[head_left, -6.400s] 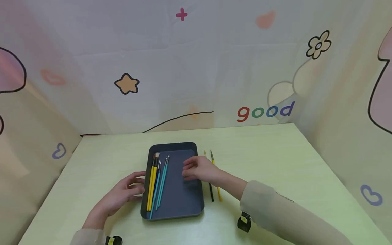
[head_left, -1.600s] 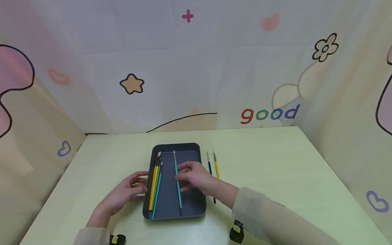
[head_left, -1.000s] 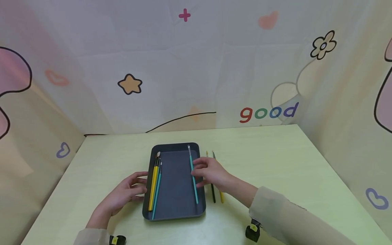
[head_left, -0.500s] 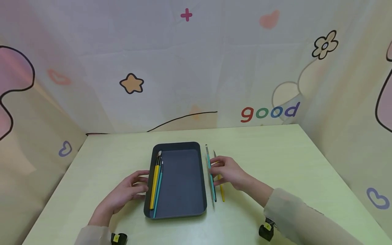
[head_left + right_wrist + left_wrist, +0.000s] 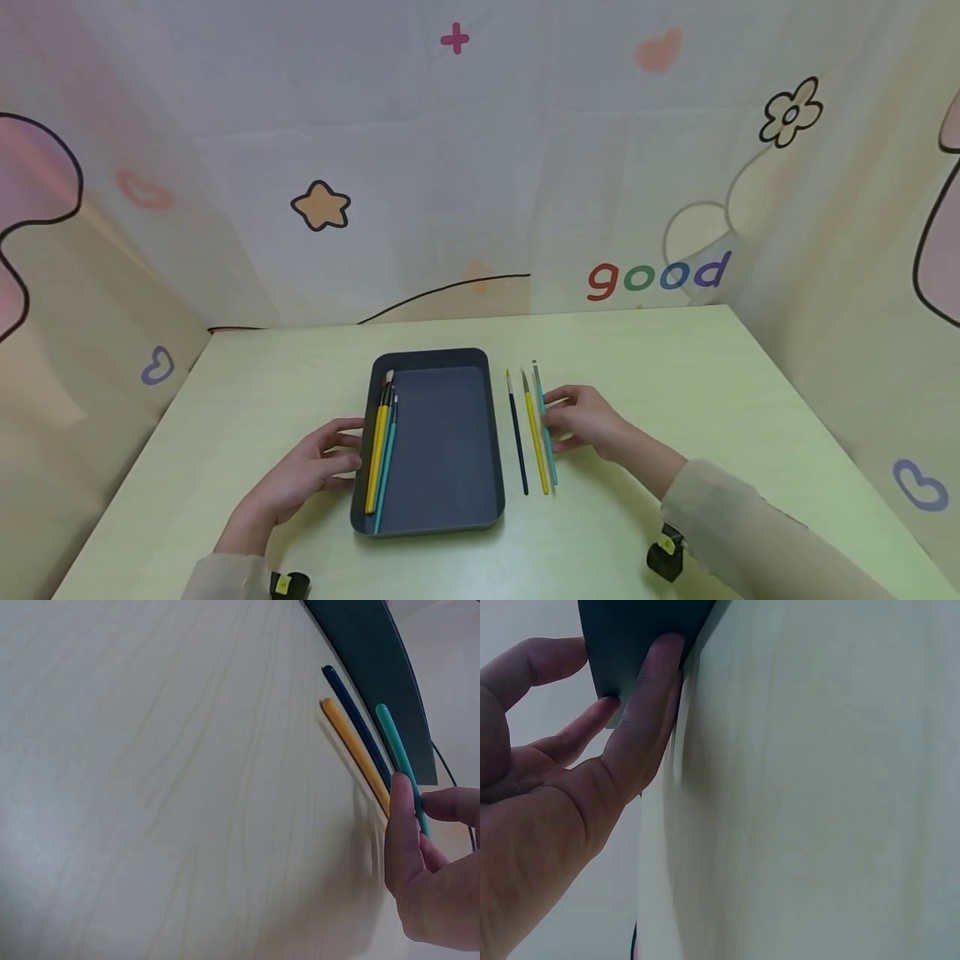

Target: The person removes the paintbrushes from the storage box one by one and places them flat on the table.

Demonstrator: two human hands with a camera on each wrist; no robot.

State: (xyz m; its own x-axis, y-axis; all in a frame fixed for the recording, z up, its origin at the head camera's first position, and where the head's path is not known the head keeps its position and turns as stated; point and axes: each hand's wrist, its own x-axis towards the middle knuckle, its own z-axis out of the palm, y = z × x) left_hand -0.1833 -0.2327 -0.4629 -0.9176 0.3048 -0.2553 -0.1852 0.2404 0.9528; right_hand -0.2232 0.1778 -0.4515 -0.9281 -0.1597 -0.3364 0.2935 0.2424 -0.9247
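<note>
My right hand (image 5: 596, 427) pinches a thin turquoise paintbrush (image 5: 551, 463) between thumb and fingers, over the table just right of the tray. In the right wrist view, the turquoise paintbrush (image 5: 395, 739) slants up from the fingertips. Beside it on the table lie a yellow paintbrush (image 5: 534, 429) and a dark blue paintbrush (image 5: 519, 446). My left hand (image 5: 303, 471) rests its fingertips against the left side of the dark grey tray (image 5: 446, 450); the thumb touches the tray's outer wall (image 5: 622, 645). Yellow paintbrushes (image 5: 375, 467) and turquoise ones (image 5: 385, 475) lie along the tray's left side.
The pale wooden table (image 5: 675, 375) ends at a printed cloth backdrop (image 5: 405, 167) behind and at both sides. Small black devices with yellow labels hang below both wrists, one of them a black device (image 5: 666, 552) under the right sleeve.
My right hand has taken the turquoise paintbrush from the tray and carried it right, past the dark blue and yellow paintbrushes. Fewer paintbrushes lie in the tray. The left hand has stayed in place.
</note>
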